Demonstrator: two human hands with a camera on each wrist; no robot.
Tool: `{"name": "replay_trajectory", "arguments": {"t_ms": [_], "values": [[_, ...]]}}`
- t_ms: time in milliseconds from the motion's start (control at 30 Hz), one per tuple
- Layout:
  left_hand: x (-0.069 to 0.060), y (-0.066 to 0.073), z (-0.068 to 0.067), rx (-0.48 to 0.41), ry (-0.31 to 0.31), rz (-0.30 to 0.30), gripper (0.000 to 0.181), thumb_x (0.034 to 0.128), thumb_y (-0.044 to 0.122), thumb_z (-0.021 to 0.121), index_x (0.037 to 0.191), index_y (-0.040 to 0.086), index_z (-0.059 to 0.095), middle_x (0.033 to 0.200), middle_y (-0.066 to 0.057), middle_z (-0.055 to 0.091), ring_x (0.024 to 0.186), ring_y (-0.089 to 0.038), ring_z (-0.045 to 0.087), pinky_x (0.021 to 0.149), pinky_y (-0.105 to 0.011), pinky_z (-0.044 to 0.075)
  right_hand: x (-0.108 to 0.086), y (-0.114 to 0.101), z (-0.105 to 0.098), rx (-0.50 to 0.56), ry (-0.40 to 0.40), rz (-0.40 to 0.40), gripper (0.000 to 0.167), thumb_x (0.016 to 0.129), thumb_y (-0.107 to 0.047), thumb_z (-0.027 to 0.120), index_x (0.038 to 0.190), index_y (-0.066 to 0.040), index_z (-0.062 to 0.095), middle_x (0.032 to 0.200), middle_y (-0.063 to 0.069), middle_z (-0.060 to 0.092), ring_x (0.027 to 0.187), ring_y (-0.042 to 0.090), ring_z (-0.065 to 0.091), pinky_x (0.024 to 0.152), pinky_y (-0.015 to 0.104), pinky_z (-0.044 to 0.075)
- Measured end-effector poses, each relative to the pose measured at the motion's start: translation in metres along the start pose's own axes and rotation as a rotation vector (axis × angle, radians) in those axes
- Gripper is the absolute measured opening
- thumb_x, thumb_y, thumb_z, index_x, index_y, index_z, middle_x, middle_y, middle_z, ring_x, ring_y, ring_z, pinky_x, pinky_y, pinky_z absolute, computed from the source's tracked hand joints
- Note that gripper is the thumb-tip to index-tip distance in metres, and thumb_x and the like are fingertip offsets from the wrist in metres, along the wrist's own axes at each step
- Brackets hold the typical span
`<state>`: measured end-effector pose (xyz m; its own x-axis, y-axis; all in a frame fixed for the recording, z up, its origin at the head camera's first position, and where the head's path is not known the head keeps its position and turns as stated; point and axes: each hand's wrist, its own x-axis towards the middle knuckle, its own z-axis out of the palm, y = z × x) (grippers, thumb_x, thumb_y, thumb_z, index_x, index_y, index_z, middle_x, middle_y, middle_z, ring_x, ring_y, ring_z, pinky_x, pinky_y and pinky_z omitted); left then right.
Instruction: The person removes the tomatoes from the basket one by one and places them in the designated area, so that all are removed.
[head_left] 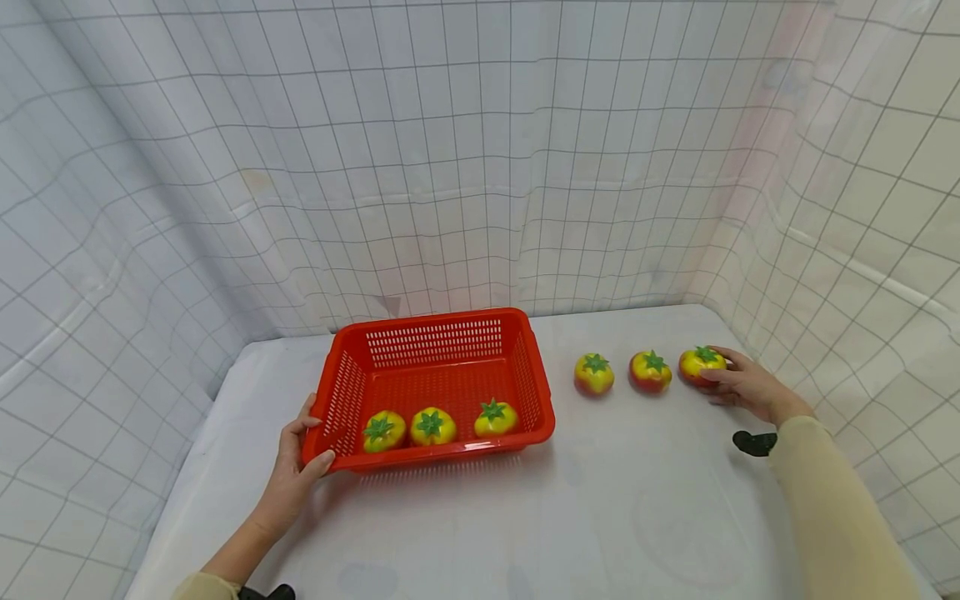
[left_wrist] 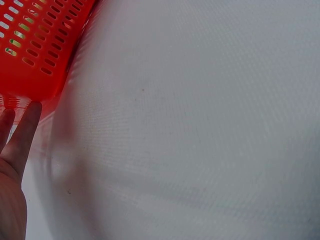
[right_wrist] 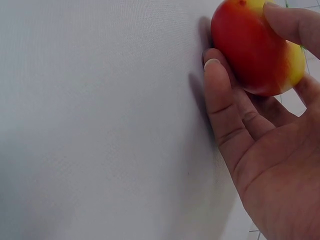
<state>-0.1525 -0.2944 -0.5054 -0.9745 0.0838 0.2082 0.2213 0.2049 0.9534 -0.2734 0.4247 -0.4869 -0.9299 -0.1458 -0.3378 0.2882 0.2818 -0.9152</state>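
Observation:
A red plastic basket (head_left: 442,454) with slotted walls holds three yellow toy tomatoes, among them one tomato (head_left: 497,419) set apart on the right. My left hand (head_left: 294,467) grips the basket at its front left corner, thumb on the rim; in the left wrist view, fingers (left_wrist: 22,140) touch the red wall. To the right of the basket, a row of three red-and-yellow tomatoes with green leaf tops lies on the table. My right hand (head_left: 750,390) holds the rightmost tomato (head_left: 697,363) between thumb and fingers. Its red underside shows in the right wrist view.
Two tomatoes stand between basket and right hand: a left one (head_left: 593,375) and a middle one (head_left: 650,372). White cloth covers the table (head_left: 570,517). Grid-patterned white curtains (head_left: 450,167) close off the back and both sides.

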Motion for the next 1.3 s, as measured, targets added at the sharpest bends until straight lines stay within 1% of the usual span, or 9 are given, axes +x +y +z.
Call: {"name": "replay_trajectory", "arguments": {"t_ms": [133, 267, 433, 667, 767, 1000, 1067, 1200, 1300], "values": [[-0.001, 0.001, 0.001, -0.018, -0.004, 0.02, 0.046, 0.1015, 0.002, 0.053, 0.138, 0.008, 0.025, 0.172, -0.001, -0.002, 0.151, -0.021, 0.015, 0.092, -0.014, 0.049, 0.0, 0.001, 0.0, -0.001, -0.012, -0.006, 0.088, 0.105, -0.029, 0.06, 0.162, -0.005, -0.003, 0.159, 0.034, 0.01, 0.109, 0.024, 0.055, 0.092, 0.032, 0.056], [-0.002, 0.003, 0.002, -0.017, -0.002, 0.006, 0.047, 0.1016, 0.003, 0.053, 0.138, 0.009, 0.025, 0.172, -0.001, -0.002, 0.152, -0.024, 0.015, 0.092, -0.014, 0.049, -0.001, 0.001, 0.0, -0.002, -0.023, -0.007, 0.089, 0.106, -0.029, 0.059, 0.162, -0.007, -0.006, 0.16, 0.034, 0.007, 0.109, 0.023, 0.056, 0.092, 0.032, 0.056], [-0.002, 0.004, 0.002, -0.026, -0.002, -0.002, 0.047, 0.1016, 0.003, 0.054, 0.138, 0.01, 0.026, 0.172, 0.0, -0.002, 0.152, -0.026, 0.013, 0.092, -0.014, 0.049, 0.0, 0.003, -0.001, 0.004, -0.035, -0.006, 0.089, 0.106, -0.03, 0.058, 0.163, -0.01, -0.008, 0.159, 0.033, 0.01, 0.105, 0.02, 0.061, 0.092, 0.032, 0.056], [-0.001, 0.003, 0.002, -0.023, -0.004, -0.009, 0.046, 0.1022, 0.004, 0.053, 0.138, 0.01, 0.025, 0.172, 0.0, -0.003, 0.152, -0.027, 0.012, 0.092, -0.015, 0.049, 0.0, 0.003, -0.002, 0.012, -0.043, -0.008, 0.089, 0.106, -0.029, 0.057, 0.162, -0.009, -0.008, 0.158, 0.033, 0.012, 0.103, 0.017, 0.063, 0.091, 0.031, 0.057], [-0.001, 0.002, 0.001, -0.014, -0.002, -0.012, 0.046, 0.1025, 0.005, 0.053, 0.138, 0.012, 0.025, 0.172, 0.002, -0.003, 0.153, -0.024, 0.013, 0.092, -0.014, 0.049, -0.003, 0.001, 0.0, 0.016, -0.045, -0.007, 0.089, 0.106, -0.027, 0.058, 0.162, -0.008, -0.008, 0.158, 0.032, 0.013, 0.103, 0.017, 0.064, 0.091, 0.031, 0.057], [-0.001, -0.001, 0.0, -0.048, -0.021, 0.061, 0.044, 0.1018, -0.002, 0.05, 0.137, 0.004, 0.025, 0.172, -0.004, -0.003, 0.15, -0.01, 0.016, 0.095, -0.015, 0.047, -0.008, -0.001, -0.002, -0.008, -0.04, 0.001, 0.095, 0.104, -0.027, 0.061, 0.161, -0.007, -0.013, 0.161, 0.036, 0.004, 0.105, 0.017, 0.066, 0.092, 0.031, 0.056], [-0.001, -0.001, 0.0, -0.04, -0.019, 0.066, 0.043, 0.102, -0.001, 0.05, 0.137, 0.005, 0.025, 0.172, -0.004, -0.003, 0.15, -0.008, 0.015, 0.095, -0.014, 0.047, -0.009, 0.0, -0.004, -0.021, -0.04, 0.005, 0.096, 0.104, -0.027, 0.061, 0.161, -0.009, -0.014, 0.162, 0.037, 0.002, 0.106, 0.016, 0.066, 0.092, 0.031, 0.056], [-0.001, -0.001, 0.0, -0.03, -0.018, 0.065, 0.044, 0.1022, 0.0, 0.051, 0.137, 0.005, 0.025, 0.172, -0.003, -0.002, 0.151, -0.011, 0.014, 0.095, -0.014, 0.047, -0.011, 0.002, -0.008, -0.026, -0.032, 0.004, 0.093, 0.106, -0.028, 0.058, 0.161, -0.01, -0.014, 0.162, 0.037, 0.008, 0.107, 0.015, 0.067, 0.093, 0.03, 0.056], [-0.001, -0.001, 0.0, -0.037, -0.018, 0.066, 0.044, 0.1019, -0.001, 0.05, 0.137, 0.005, 0.025, 0.172, -0.003, -0.002, 0.151, -0.012, 0.013, 0.095, -0.014, 0.047, -0.015, 0.002, -0.012, -0.044, 0.004, -0.017, 0.086, 0.107, -0.026, 0.054, 0.161, -0.006, -0.009, 0.16, 0.039, 0.014, 0.105, 0.014, 0.068, 0.091, 0.029, 0.056]]}}
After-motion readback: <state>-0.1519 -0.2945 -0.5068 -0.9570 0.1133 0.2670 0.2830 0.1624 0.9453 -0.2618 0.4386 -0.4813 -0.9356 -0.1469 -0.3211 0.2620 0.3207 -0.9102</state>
